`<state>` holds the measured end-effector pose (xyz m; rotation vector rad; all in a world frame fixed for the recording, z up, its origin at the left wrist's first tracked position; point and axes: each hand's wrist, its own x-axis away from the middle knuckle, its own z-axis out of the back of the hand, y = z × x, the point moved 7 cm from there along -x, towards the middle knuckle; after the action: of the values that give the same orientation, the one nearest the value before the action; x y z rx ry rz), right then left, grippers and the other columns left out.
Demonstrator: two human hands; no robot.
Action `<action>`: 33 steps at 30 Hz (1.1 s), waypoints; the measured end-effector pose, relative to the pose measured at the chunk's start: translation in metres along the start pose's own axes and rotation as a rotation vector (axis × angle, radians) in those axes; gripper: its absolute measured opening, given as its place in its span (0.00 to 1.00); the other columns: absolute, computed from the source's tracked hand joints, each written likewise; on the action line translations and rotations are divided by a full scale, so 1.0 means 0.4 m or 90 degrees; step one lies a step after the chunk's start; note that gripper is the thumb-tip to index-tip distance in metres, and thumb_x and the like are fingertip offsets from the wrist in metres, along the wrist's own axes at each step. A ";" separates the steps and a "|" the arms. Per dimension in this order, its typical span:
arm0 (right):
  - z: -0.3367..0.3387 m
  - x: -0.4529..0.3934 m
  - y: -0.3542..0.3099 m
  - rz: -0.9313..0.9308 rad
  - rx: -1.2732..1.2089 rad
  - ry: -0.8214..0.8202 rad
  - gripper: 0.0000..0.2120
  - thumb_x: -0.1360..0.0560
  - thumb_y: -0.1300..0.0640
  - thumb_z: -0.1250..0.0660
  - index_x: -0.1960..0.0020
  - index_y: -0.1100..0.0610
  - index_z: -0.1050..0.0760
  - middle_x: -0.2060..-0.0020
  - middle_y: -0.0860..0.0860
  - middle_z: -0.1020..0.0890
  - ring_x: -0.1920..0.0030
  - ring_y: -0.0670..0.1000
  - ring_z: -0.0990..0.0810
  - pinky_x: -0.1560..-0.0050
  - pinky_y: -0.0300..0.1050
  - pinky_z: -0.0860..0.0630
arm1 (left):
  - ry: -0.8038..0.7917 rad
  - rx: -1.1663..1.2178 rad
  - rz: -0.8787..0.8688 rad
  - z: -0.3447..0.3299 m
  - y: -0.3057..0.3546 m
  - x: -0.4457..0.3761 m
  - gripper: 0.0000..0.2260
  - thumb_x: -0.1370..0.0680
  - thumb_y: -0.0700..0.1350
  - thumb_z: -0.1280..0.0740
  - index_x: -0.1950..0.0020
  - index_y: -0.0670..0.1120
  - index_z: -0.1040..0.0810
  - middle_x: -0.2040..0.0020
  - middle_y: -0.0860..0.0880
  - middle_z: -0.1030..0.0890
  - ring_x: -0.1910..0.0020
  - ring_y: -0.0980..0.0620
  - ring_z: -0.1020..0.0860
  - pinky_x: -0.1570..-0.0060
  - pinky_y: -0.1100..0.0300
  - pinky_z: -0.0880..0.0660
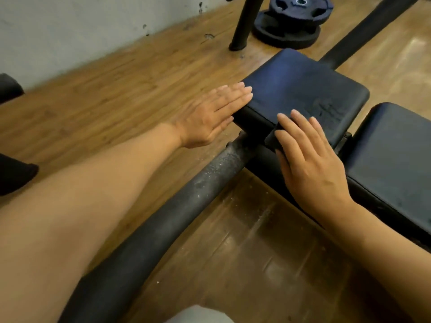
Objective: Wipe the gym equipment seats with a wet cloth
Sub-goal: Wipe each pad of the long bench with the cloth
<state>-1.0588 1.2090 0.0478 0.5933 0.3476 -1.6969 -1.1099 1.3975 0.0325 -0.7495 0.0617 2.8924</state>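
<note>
The cloth (275, 136), a small dark wad, shows only as a folded edge poking out from under the fingers (300, 129) of the right hand (312, 164), which lie straight and spread flat over it, pressing it against the near edge of the seat pad (303, 89) rather than curling round it. It is hard to tell cloth from pad there, since both are dark, so how much of it is bunched under the palm cannot be read. A wet cloth is likely to be light, limp and a little clingy; it has no stiffness of its own, so it probably answers best to a flat palm bearing down on its middle, with the fingertips trapping the leading edge so that it does not roll or slide out during a stroke. The left hand (210, 115) holds nothing: its fingers are straight and close together, the tips resting on the left corner of the same pad, seemingly steadying it. The pad looks like smooth dark vinyl over padding, faintly scuffed, firm enough to lean on yet slick once damp. A second pad (396, 148) sits just beside it to the right, with a narrow gap between them. A dusty black frame tube (186, 217) runs from under the seat toward the viewer across the wooden floor (105, 94), and stacked weight plates (293, 19) lie well apart near the wall.
</note>
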 end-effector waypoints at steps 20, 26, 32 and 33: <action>-0.040 -0.003 -0.038 0.043 0.211 -0.124 0.28 0.18 0.64 0.66 0.21 0.66 0.46 0.21 0.62 0.43 0.21 0.64 0.45 0.22 0.57 0.51 | 0.090 0.047 0.043 -0.024 -0.008 0.028 0.21 0.17 0.37 0.43 0.26 0.29 0.38 0.25 0.32 0.37 0.24 0.35 0.39 0.24 0.44 0.41; -0.145 -0.161 -0.113 0.020 0.258 -0.004 0.25 0.17 0.63 0.62 0.24 0.66 0.37 0.26 0.62 0.32 0.26 0.63 0.32 0.25 0.56 0.40 | 0.109 0.068 0.089 -0.032 -0.009 0.037 0.21 0.17 0.37 0.44 0.25 0.29 0.39 0.25 0.33 0.37 0.23 0.36 0.39 0.24 0.44 0.40; -0.093 -0.063 -0.061 0.049 0.245 -0.052 0.27 0.17 0.64 0.66 0.22 0.67 0.44 0.23 0.62 0.39 0.23 0.63 0.41 0.21 0.56 0.50 | 0.109 0.037 0.112 -0.028 0.006 0.033 0.22 0.16 0.40 0.43 0.25 0.31 0.38 0.24 0.34 0.37 0.23 0.38 0.39 0.25 0.44 0.39; -0.073 -0.036 -0.048 0.041 0.235 -0.063 0.27 0.17 0.64 0.65 0.21 0.67 0.45 0.22 0.62 0.40 0.22 0.63 0.42 0.21 0.56 0.52 | 0.115 0.029 0.120 -0.026 0.009 0.034 0.22 0.16 0.42 0.43 0.25 0.31 0.38 0.24 0.34 0.36 0.23 0.38 0.39 0.25 0.44 0.39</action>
<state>-1.0701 1.2406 0.0302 0.7765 -0.0592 -1.7322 -1.1170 1.3951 0.0167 -1.0474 0.2303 2.9761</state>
